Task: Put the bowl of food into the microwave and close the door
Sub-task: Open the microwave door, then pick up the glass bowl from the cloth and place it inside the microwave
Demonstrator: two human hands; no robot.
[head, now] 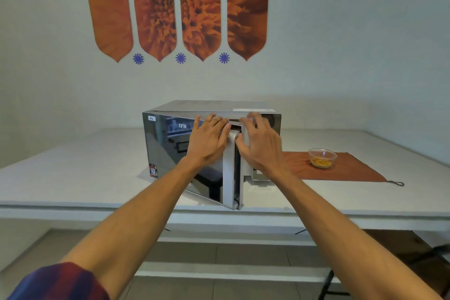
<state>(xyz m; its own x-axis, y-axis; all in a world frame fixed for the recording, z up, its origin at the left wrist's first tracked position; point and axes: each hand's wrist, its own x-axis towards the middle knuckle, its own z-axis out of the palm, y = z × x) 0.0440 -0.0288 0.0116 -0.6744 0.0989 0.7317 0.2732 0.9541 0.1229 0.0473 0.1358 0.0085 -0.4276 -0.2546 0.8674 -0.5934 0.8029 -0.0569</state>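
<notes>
A silver microwave (165, 143) with a mirrored door stands in the middle of the white table (73, 173). Its door (207, 185) is swung partly out, hinged at the left, with the pale vertical handle (230, 173) toward me. My left hand (209, 140) lies flat on the door's front near its top, fingers spread. My right hand (259, 143) curls around the door's free edge by the handle. A clear glass bowl (322, 157) holding orange-yellow food sits to the right of the microwave, apart from both hands.
The bowl stands on a rust-coloured cloth (353, 170) with a loop at its near right corner. A wall with orange flower panels (177, 7) is close behind the table. Below the table's front edge are a shelf and black legs (326, 282).
</notes>
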